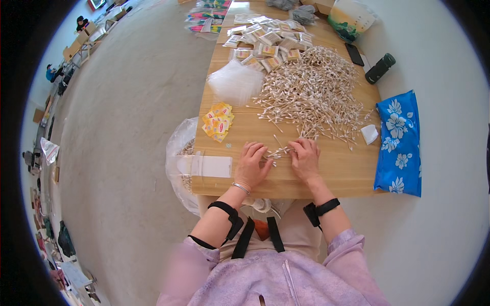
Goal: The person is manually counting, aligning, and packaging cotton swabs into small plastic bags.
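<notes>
Head view: my left hand (251, 164) and right hand (305, 159) rest on the surface (337, 173), fingers (297, 147) together, gathering a small bunch of swabs (278, 152) between them; next, I judge, squaring it up.

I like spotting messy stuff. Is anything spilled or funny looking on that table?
Yes. The cotton swabs lie in a big loose heap, with strays scattered toward the white pad. Both hands, left and right, gather a small bunch. The yellow packets look tossed down crookedly.

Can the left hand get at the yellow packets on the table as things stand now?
Probably yes. The yellow packets lie just ahead of the left hand, slightly to its left, on bare wooden table with nothing between them.
</notes>
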